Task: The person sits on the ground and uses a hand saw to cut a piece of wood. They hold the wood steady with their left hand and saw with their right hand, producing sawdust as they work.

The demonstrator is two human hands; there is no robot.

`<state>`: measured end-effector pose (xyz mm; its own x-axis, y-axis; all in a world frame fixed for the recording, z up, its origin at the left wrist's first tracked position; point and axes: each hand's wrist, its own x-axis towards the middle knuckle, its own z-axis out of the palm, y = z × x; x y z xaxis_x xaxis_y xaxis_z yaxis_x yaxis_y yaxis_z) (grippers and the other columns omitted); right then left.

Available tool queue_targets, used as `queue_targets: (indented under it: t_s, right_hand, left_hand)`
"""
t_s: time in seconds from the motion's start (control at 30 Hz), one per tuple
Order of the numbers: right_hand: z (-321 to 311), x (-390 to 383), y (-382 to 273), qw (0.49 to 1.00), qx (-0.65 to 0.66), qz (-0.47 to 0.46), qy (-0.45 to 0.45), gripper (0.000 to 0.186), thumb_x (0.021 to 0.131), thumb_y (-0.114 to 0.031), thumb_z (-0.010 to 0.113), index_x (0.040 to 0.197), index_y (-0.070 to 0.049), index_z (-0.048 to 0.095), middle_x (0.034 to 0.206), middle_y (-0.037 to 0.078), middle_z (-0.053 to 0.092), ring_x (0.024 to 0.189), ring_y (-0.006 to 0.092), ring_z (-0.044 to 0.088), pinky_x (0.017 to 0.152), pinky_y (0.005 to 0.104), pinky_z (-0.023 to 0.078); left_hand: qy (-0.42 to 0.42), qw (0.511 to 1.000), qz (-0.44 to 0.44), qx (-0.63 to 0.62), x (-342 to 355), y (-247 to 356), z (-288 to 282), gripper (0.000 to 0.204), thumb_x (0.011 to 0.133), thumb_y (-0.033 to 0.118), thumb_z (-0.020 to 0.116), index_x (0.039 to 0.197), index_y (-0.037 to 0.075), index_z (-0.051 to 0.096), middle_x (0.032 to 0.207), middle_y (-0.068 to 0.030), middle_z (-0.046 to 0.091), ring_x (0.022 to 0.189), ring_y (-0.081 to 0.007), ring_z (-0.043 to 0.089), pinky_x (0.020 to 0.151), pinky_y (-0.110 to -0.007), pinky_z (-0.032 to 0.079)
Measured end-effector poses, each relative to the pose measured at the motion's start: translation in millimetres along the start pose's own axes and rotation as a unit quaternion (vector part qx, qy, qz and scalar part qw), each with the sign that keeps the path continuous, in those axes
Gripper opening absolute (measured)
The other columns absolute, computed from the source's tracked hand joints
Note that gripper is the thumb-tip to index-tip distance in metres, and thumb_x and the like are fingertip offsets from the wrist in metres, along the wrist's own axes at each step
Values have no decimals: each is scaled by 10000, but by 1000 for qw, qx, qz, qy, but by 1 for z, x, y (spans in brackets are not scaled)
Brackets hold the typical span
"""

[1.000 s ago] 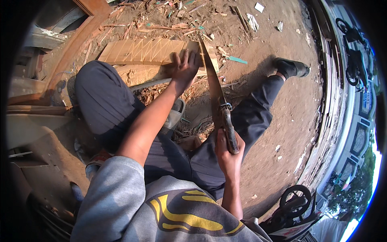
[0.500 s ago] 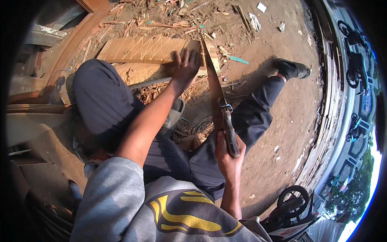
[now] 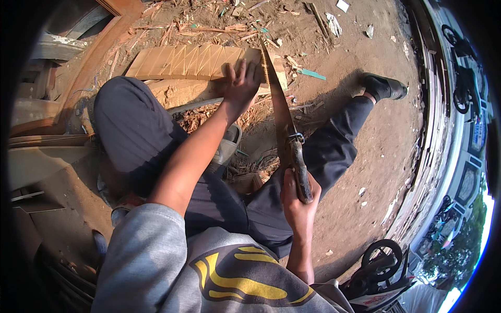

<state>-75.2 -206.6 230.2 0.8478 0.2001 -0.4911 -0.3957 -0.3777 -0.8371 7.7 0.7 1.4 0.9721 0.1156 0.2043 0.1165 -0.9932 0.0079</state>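
My left hand [image 3: 241, 88] lies on the near right end of a pale wooden board [image 3: 169, 61] scored with zigzag grooves, fingers apart and stretched out over it. Beneath that board is another rough piece of wood [image 3: 182, 93]. My right hand [image 3: 298, 201] is closed round the dark, worn handle of a handsaw [image 3: 282, 115]. Its long blade points away from me, alongside the board's right end, beside my left fingers; whether the teeth are in the wood I cannot tell.
My legs [image 3: 133, 125] frame the work, the right one stretched out. Wood scraps [image 3: 219, 28] litter the dirt ground [image 3: 365, 156]. A wooden frame [image 3: 88, 62] stands left, long planks [image 3: 422, 130] run along the right, and a motorcycle [image 3: 381, 261] stands at lower right, with more motorcycles [image 3: 459, 73] beyond.
The saw and my right hand have shifted slightly to the right. My left hand stays on the board. In the background at right, motorcycles appear in changed places.
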Motion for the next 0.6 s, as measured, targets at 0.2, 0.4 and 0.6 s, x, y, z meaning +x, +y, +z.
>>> queue_targets:
  t_s: [0.2, 0.4, 0.6]
  right_hand:
    - [21, 48, 9, 999, -12, -40, 5, 150, 900, -101, 554, 809, 17, 534, 625, -24, 455, 587, 47, 387, 512, 250, 345]
    - [16, 40, -12, 1000, -7, -12, -21, 163, 902, -113, 559, 814, 24, 551, 629, -20, 475, 587, 34, 412, 518, 231, 362]
    - [14, 27, 1, 998, -25, -51, -9, 140, 903, -98, 542, 872, 34, 575, 657, -13, 501, 599, 33, 419, 528, 223, 363]
  left_hand:
    - [-69, 997, -18, -10, 5, 5, -10, 811, 691, 341, 760, 1355, 22, 421, 1417, -171, 365, 1350, -366, 295, 1044, -667, 201]
    - [-31, 999, -22, 29, 6, -2, -2, 781, 680, 369, 770, 1316, 36, 462, 1397, -148, 405, 1346, -339, 311, 1019, -638, 250]
    - [-37, 999, -11, 12, 6, 3, -11, 778, 683, 328, 743, 1336, 41, 433, 1386, -127, 416, 1313, -321, 354, 998, -638, 288]
